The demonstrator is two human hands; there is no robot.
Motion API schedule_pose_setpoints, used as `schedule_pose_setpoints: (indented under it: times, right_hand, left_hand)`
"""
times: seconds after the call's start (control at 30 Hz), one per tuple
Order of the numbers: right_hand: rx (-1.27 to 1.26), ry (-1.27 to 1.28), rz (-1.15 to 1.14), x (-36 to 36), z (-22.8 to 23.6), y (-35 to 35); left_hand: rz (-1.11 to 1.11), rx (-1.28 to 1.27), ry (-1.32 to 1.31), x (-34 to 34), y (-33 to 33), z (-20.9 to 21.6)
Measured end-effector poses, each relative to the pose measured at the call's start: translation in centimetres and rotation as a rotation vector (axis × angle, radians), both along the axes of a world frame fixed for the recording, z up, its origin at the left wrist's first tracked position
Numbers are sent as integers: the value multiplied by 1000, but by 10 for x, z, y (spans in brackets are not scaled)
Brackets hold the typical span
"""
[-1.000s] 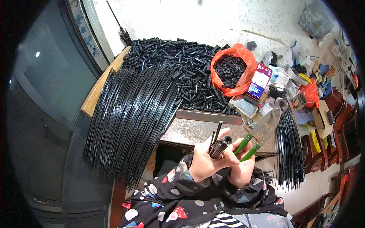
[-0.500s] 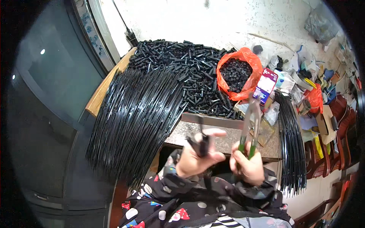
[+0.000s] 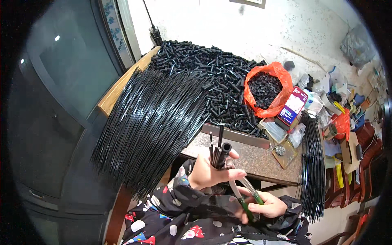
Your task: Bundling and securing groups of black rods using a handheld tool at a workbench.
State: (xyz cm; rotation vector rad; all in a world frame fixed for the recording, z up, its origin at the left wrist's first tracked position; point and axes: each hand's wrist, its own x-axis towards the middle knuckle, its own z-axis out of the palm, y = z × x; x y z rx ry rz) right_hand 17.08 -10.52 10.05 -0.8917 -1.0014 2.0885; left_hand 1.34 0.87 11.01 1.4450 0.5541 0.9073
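We see our left hand (image 3: 206, 173) closed around a bunch of thin black rods (image 3: 217, 153) standing upright just above the stone tabletop's edge (image 3: 261, 163); our right hand (image 3: 267, 206) grips green-handled pliers (image 3: 245, 196) just below it.

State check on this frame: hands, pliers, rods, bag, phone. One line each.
left hand: closed around a bunch of black rods, held upright
right hand: gripping green-handled pliers, jaws up by the bunch
long black rods: fanned out, overhanging the table edge
orange bag: open, full of black parts
phone: screen lit
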Motion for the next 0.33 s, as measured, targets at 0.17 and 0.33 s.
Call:
schedule_pose_setpoints:
  times: [0.17, 0.33]
  right_hand:
    - [63, -280, 54, 9, 7, -6]
    - [837, -1291, -163, 7, -4, -9]
  left_hand:
    - [77, 117, -12, 6, 2, -13]
    - [82, 248, 27, 7, 7, -16]
